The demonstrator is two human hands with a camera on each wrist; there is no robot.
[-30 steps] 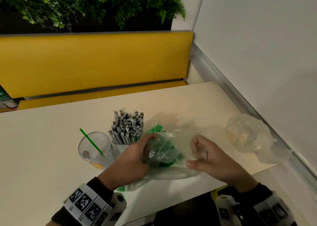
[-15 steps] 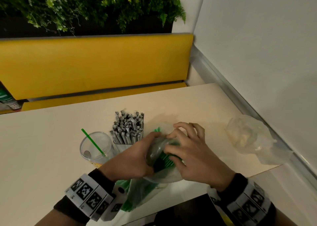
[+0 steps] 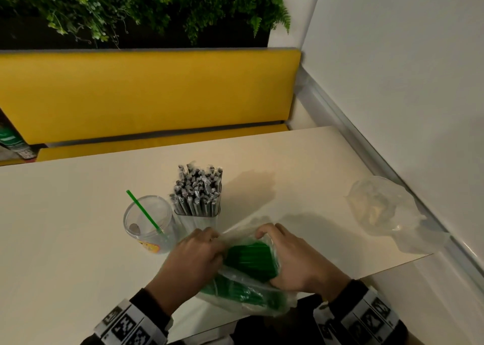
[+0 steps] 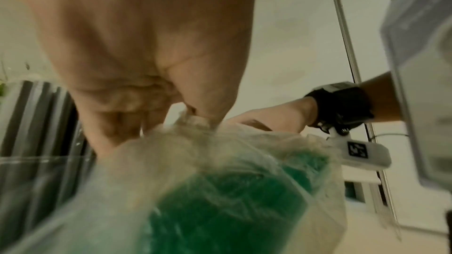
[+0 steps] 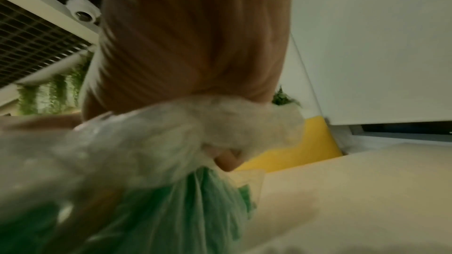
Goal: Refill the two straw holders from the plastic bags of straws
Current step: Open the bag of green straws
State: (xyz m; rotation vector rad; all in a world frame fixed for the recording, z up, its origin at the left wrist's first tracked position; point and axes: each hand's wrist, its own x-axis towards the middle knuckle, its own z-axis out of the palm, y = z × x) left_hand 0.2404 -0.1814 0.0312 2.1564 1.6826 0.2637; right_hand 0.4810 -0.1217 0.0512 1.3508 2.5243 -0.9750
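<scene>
The left hand [image 3: 195, 259] and the right hand [image 3: 293, 259] each pinch one side of the clear plastic bag [image 3: 248, 292] at its top. The bag lies at the near edge of the table [image 3: 78, 253], and the green straws [image 3: 248, 259] are inside it. Half a second ago the right hand lay over the top of the bag and hid the straws. Now the two hands have moved apart, the mouth of the bag is open wide, and the ends of the green straws show between them. So the bag looks ready for the straws to come out.

The round clear holder [image 3: 148, 224], just left of the hands, has only one green straw in it. The square holder [image 3: 197, 195] beside it is full of gray wrapped straws. An empty bag [image 3: 387, 213] lies by the right edge, near the wall.
</scene>
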